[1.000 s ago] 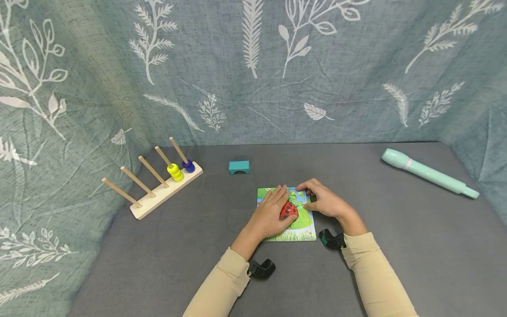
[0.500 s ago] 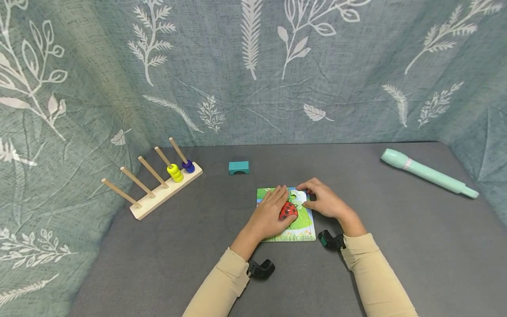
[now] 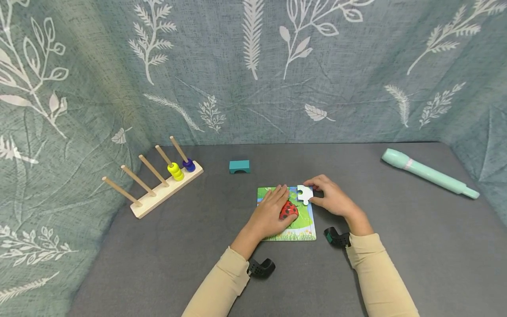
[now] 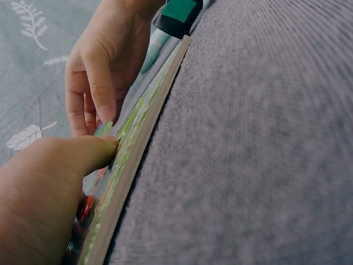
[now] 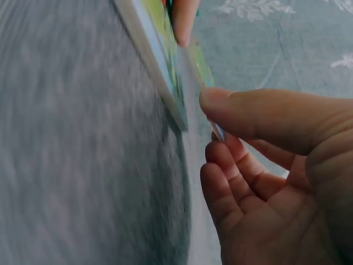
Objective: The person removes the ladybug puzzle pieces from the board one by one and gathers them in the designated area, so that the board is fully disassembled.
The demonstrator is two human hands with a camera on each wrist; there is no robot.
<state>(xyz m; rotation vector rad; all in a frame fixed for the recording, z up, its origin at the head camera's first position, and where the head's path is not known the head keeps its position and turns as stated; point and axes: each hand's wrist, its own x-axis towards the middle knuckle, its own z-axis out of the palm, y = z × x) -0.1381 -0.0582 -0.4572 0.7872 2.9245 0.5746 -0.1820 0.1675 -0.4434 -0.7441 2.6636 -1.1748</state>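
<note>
In the head view, we see a square, glossy picture puzzle with a green meadow print (image 3: pixel 305 224) lying on the dark grey cloth-covered table (image 3: pixel 158 268), near the middle. The left hand (image 3: pixel 271 213) rests flat across its left part, fingers stretched toward the far side, beside the red, black-spotted ladybug (image 3: pixel 288 210). The right hand (image 3: pixel 330 196) pinches a thin jigsaw piece that looks white here (image 3: pixel 305 193), at the puzzle's far right corner. To the left we see a pale wooden rack with five pegs (image 3: pixel 158 198), bearing yellow beads (image 3: pixel 175 171) and dark blue beads (image 3: pixel 189 165) on its two far pegs. A teal arched block (image 3: pixel 239 167) lies beyond the puzzle, and a mint-green tube (image 3: pixel 431 175) lies far right. Behind hangs a grey-green curtain with white leaf prints (image 3: pixel 222 44).

In the left wrist view, we look along the puzzle's pale edge; the left thumb lies on its top, and the right hand is just beyond.

In the right wrist view, we see the right thumb and fingertips holding the piece tilted, its green print showing, beside the puzzle's corner; a left fingertip is near the puzzle's surface.
</note>
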